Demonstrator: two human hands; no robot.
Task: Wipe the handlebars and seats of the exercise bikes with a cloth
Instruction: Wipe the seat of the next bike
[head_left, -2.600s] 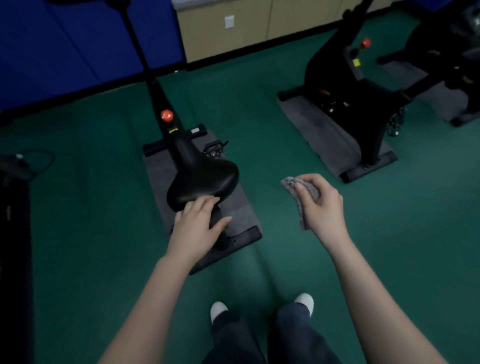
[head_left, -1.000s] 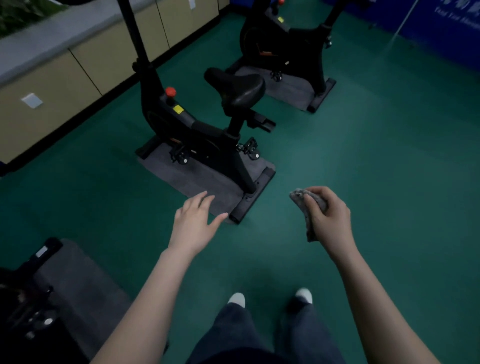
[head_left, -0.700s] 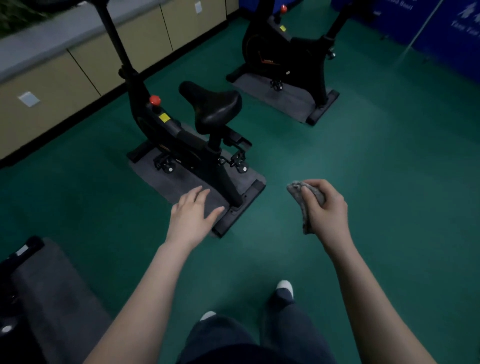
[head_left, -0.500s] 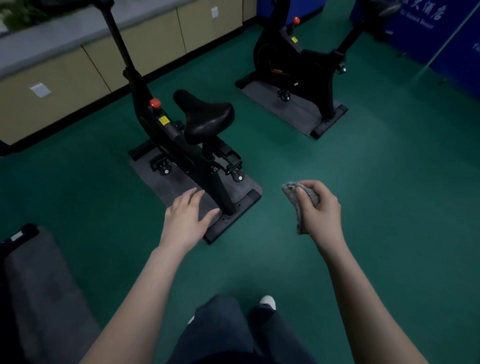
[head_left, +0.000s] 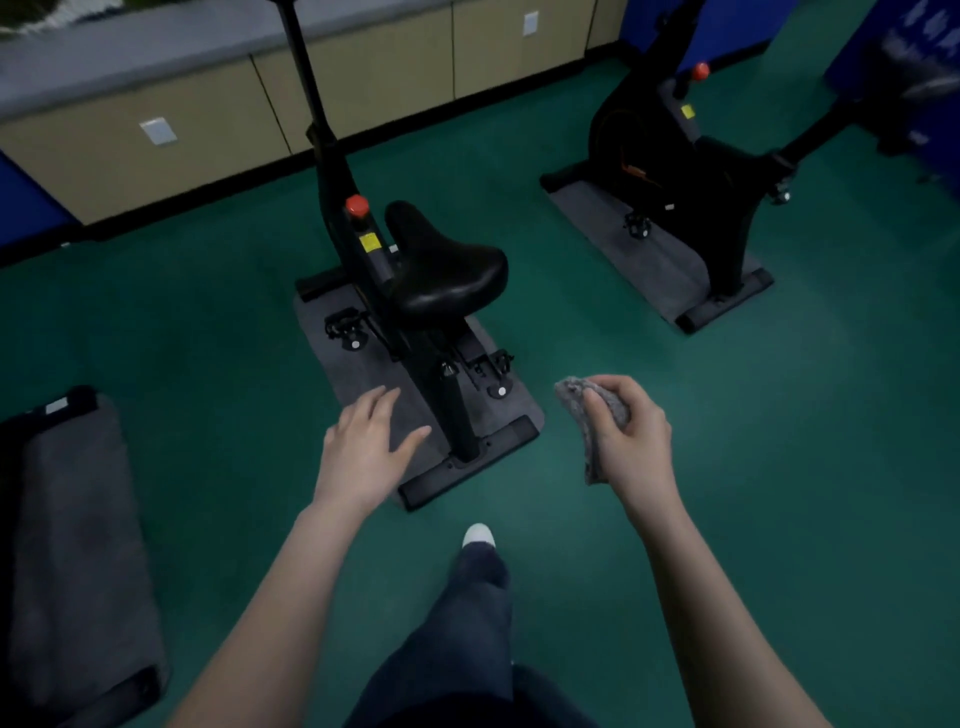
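A black exercise bike stands straight ahead on a grey mat (head_left: 363, 374). Its black seat (head_left: 447, 265) faces me, and its handlebar post (head_left: 306, 78) runs up out of the frame, so the handlebars are hidden. My right hand (head_left: 631, 431) grips a crumpled grey cloth (head_left: 587, 410) in the air, right of the bike's rear foot. My left hand (head_left: 366, 449) hovers with relaxed, straight fingers over the mat near the seat post and holds nothing. A second black bike (head_left: 691, 171) stands at the upper right.
Another grey mat (head_left: 72, 545) with part of a bike lies at the far left. Beige cabinets (head_left: 363, 67) line the back wall, with blue panels (head_left: 914, 62) at the upper right. Green floor surrounds the bikes. My leg and white shoe (head_left: 478, 535) are stepping forward.
I left the first bike, whose seat my left hand was touching, turned right and walked up to this one. It has grown larger and more centred. The cloth stays in my right hand.
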